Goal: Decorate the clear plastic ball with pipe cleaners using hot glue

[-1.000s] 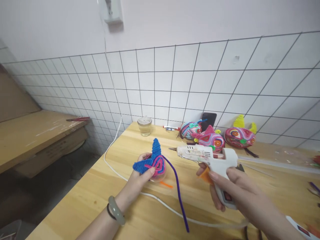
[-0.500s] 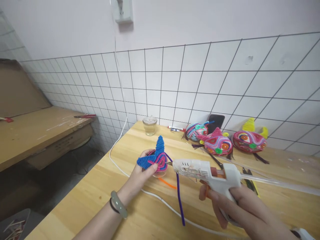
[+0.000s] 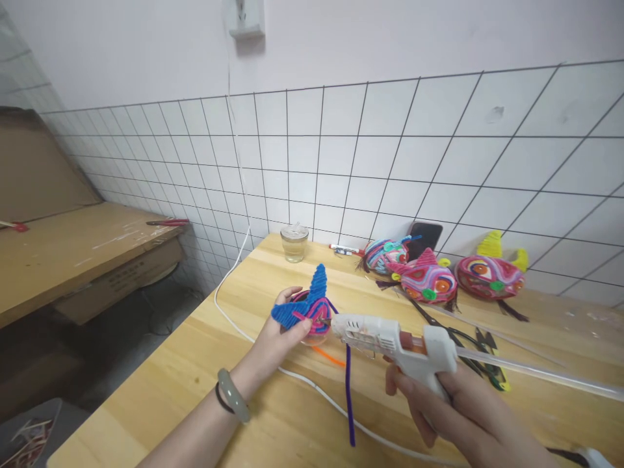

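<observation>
My left hand (image 3: 283, 335) is closed around a small craft fish (image 3: 319, 313) made of coiled pink and blue fuzzy stems, with blue fins standing up at its left. A purple fuzzy stem (image 3: 350, 396) trails from beside it over the table. My right hand (image 3: 433, 403) is wrapped around the handle of a white hot glue gun (image 3: 375, 333), fingers near the trigger. The gun's nozzle points left and sits at the fish's coiled face; whether it touches cannot be made out. A clear glue stick (image 3: 536, 372) sticks out from the gun's rear.
Finished-looking craft fish (image 3: 492, 276) stand along the wall with a phone (image 3: 425, 239) behind. Scissors (image 3: 463, 341) lie right of the gun. A glass of pale liquid (image 3: 294, 246), a marker (image 3: 346, 249) and a white cord (image 3: 312, 383) are on the wooden table (image 3: 160, 396).
The glue gun has shifted left, bringing its nozzle over the coiled face of the fish. More of the scissors shows behind it. My left hand keeps its hold.
</observation>
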Tool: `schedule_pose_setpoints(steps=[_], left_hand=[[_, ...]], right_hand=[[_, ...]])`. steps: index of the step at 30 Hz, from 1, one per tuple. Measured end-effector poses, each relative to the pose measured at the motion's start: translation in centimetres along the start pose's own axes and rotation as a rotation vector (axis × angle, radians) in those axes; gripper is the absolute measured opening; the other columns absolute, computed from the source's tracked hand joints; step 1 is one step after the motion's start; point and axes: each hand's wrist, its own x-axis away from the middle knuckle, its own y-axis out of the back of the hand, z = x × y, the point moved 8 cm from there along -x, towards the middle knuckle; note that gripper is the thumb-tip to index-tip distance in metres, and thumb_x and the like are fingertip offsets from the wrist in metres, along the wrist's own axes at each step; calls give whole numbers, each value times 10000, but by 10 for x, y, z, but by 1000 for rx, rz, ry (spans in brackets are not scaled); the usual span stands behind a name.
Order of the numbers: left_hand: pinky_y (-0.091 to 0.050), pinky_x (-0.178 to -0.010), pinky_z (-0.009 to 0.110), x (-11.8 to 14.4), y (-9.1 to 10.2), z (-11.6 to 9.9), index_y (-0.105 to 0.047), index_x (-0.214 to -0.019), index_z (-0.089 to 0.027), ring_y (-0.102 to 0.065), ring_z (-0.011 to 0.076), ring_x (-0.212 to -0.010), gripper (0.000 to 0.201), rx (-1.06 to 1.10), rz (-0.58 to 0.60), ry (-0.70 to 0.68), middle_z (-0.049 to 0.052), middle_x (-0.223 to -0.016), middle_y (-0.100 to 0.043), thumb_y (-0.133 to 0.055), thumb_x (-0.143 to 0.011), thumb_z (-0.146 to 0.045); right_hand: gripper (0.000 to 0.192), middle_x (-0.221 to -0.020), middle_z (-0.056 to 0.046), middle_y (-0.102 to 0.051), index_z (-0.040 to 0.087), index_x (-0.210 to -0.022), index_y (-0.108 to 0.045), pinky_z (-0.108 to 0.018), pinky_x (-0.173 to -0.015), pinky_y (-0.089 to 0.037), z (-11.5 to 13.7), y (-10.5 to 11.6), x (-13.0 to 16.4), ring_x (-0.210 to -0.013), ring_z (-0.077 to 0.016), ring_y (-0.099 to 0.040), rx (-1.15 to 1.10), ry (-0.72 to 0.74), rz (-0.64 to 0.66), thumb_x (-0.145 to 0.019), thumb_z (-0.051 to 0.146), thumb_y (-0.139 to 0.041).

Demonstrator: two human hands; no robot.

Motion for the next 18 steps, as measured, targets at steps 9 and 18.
schedule_pose_setpoints(steps=[9, 18], left_hand=[[-406, -1000, 407, 2, -2, -1, -480, -1260, -248, -548, 274, -1143, 541, 10, 21, 7, 87, -1237, -583, -676, -762, -327], [-402, -1002, 414, 2, -2, -1, -486, -1270, -254, -556, 279, -1135, 563, 30, 17, 10, 79, -1222, -608, -688, -748, -323]], right_hand=[[524, -573, -3, -549, 226, -699, -627, -251, -515, -434, 2, 5, -2, -538, -171, -522, 62, 53, -46, -813, 696, -424], [489, -595, -6, -556, 226, -756, -644, -246, -518, -460, -1, 0, -1, -528, -170, -514, 46, 43, 36, -822, 665, -439]])
